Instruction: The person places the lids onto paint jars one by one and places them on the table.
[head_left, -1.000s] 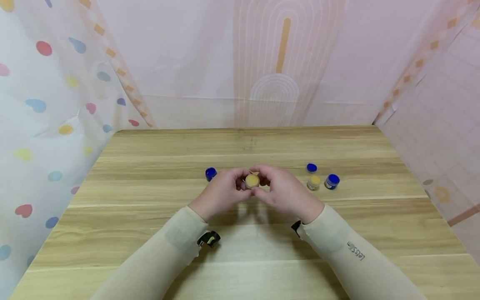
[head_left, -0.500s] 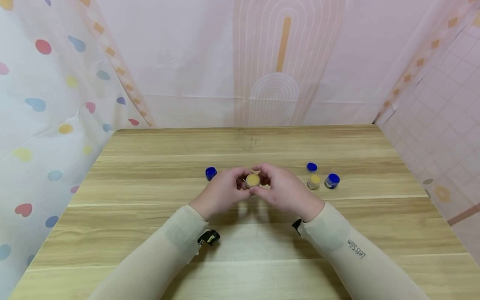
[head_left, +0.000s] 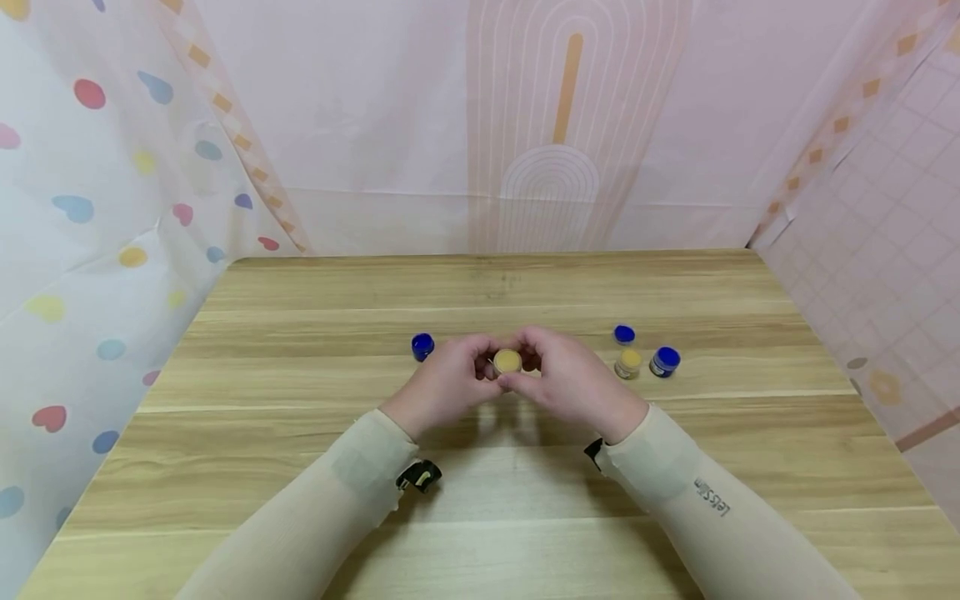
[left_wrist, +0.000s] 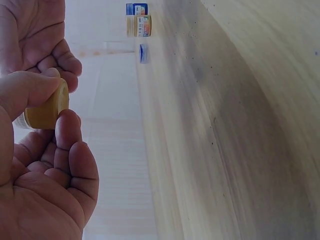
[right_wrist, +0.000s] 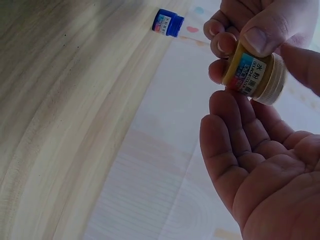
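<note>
While the small cylindrical yellow jar point(head_left: 507, 361) is held above the wood-grained table point(head_left: 480, 292), its smooth body is pinched by the left hand point(head_left: 453, 377), beside a printed label point(right_wrist: 250, 74). Its pale, ribbed lid point(right_wrist: 273, 81) is gripped by the right hand point(head_left: 567, 379). One round blue pot point(head_left: 423, 347) is set leftward; a yellow pot point(head_left: 627, 364), a second blue pot point(head_left: 664, 362) and a flat blue disc point(head_left: 623, 334) are grouped rightward. Compared with a second ago, hardly any change is seen.
</note>
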